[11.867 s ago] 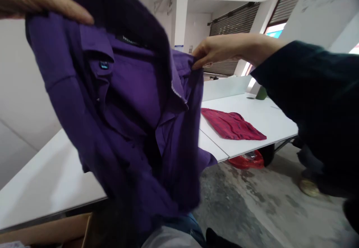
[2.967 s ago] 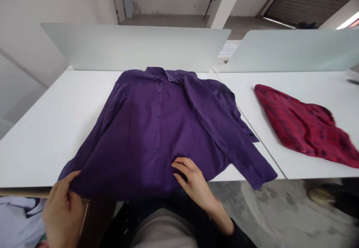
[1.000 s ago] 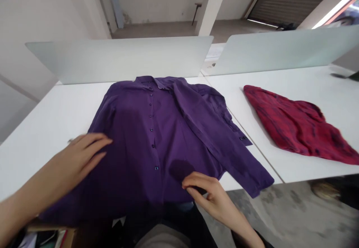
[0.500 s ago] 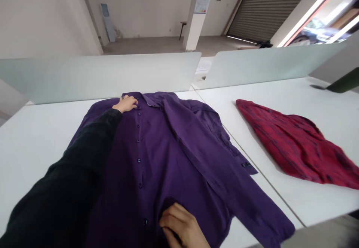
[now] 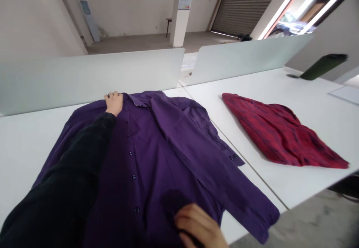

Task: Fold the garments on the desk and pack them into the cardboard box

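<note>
A purple long-sleeved button-up shirt [image 5: 179,154] is spread front side up on the white table, its collar toward the far edge. One sleeve lies slanting down to the right across the shirt, its end over the table's front edge. My left hand [image 5: 114,103] is at the collar, fingers bent over its edge and closed on the cloth. My right hand [image 5: 199,225] hovers over the lower front, casting a shadow on it. Its fingers are loosely curled, with a gap to the thumb and nothing visible between them. My dark left sleeve hides part of the shirt's left side.
A red and dark checked garment [image 5: 283,132] lies to the right, beyond the table seam. Frosted partitions [image 5: 134,70] stand along the far edge. A dark green cylindrical object [image 5: 322,66] is at the far right, near a pale flat sheet [image 5: 346,94].
My view has swung to the right. My left hand has shifted to the collar's edge, with its fingers bending over it. My right hand has moved slightly right and away from the button line.
</note>
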Action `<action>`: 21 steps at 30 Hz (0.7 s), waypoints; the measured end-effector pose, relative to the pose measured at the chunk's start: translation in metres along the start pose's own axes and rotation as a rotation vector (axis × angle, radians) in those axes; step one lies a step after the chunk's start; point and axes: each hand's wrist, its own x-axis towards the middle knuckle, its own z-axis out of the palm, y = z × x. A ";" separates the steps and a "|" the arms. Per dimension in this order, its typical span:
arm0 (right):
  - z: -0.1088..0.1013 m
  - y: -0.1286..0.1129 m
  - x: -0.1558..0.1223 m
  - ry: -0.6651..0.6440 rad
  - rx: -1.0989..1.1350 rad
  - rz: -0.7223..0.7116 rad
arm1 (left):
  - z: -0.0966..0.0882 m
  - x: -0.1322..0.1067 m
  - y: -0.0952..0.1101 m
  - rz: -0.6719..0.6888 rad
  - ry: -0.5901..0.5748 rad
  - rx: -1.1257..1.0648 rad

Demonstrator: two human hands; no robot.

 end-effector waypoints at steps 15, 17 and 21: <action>-0.169 0.082 0.031 -0.194 -0.347 0.321 | 0.005 -0.007 0.069 0.431 -0.124 -0.173; -0.207 0.092 0.066 -0.091 -0.342 0.396 | 0.007 -0.004 0.070 0.437 -0.130 -0.168; -0.254 0.098 0.103 -0.082 -0.144 0.638 | 0.009 -0.001 0.068 0.426 -0.129 -0.168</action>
